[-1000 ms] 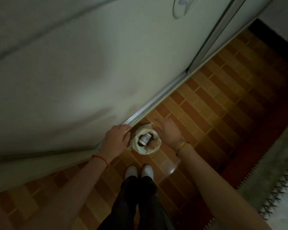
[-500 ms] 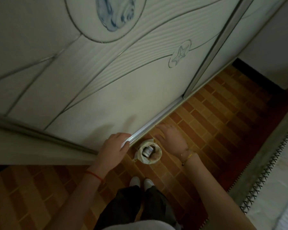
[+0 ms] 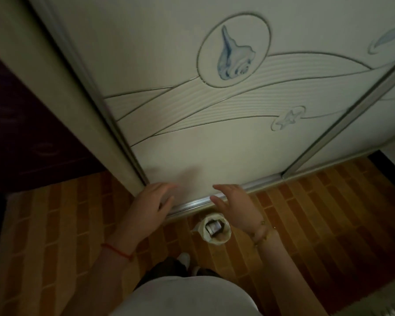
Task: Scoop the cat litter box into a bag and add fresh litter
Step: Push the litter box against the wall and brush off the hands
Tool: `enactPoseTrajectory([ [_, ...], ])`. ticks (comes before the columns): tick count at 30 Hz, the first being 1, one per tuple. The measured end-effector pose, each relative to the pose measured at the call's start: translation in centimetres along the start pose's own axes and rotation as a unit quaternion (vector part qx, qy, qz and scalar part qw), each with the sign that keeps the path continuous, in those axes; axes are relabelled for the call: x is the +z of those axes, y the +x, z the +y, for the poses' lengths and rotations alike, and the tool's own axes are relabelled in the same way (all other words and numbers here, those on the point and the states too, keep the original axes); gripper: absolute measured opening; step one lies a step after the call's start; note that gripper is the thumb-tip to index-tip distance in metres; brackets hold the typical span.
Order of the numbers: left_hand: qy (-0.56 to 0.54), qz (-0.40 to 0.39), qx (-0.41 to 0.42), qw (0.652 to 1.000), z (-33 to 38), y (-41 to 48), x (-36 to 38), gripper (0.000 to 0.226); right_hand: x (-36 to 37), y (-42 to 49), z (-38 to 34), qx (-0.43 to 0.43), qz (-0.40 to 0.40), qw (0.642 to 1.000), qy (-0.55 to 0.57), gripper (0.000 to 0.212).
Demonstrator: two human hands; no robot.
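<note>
Bag first: it's a small pale plastic one sitting on the brick-pattern floor, mouth rolled open so you look straight down into it. Something whitish and boxy is inside with a darker lump next to it, too dim to say what. It sits right by the metal bottom rail of the sliding door, just in front of the person's shoes.

Neither of the hands is on the bag. Left hand is open, fingers spread and a bit blurry, hovering up and left of the bag over the rail, near the door's left edge. There's a red string on that wrist. Right hand is open too, palm facing inward, fingers loosely curved, floating just above and right of the bag, holding nothing. A gold bracelet is on that wrist.

Farther out from the bag, the door panel has wavy lines, a blue seashell in a circle and a little starfish. A dark opening shows left of the door.
</note>
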State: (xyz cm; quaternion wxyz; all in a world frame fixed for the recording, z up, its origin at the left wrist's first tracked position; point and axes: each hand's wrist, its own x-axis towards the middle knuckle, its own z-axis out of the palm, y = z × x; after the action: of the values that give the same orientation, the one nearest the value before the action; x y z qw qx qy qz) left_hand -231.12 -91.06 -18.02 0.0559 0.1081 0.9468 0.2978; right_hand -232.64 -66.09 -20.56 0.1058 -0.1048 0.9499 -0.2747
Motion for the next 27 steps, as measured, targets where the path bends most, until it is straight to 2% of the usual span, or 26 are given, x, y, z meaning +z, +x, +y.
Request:
enactPoseTrajectory([
  [8,-0.028,0.093,-0.114,0.989,1.0,-8.1,-0.9,0.036,-1.0,0.6,-2.5,-0.124,-0.047,0.99,-0.055,0.042],
  [14,-0.036,0.182,-0.207,0.961,2.0,-14.4,-2.2,0.037,-0.1,1.0,-6.1,-0.207,-0.085,0.973,-0.058,0.038],
  [17,0.012,0.223,-0.257,0.94,2.1,-17.8,-3.1,0.039,1.0,1.0,-8.8,-0.252,-0.122,0.958,-0.062,0.041],
  [20,0.009,0.257,-0.3,0.919,2.5,-21.0,-3.9,0.04,2.1,0.7,-11.9,-0.292,-0.164,0.94,-0.064,0.043],
  [24,0.027,0.287,-0.364,0.886,3.0,-25.1,-4.3,0.03,4.2,0.1,-16.4,-0.347,-0.213,0.91,-0.081,0.049],
  [27,0.02,0.289,-0.4,0.87,1.8,-29.1,-4.0,0.038,6.2,-0.8,-20.0,-0.384,-0.245,0.886,-0.082,0.048],
])
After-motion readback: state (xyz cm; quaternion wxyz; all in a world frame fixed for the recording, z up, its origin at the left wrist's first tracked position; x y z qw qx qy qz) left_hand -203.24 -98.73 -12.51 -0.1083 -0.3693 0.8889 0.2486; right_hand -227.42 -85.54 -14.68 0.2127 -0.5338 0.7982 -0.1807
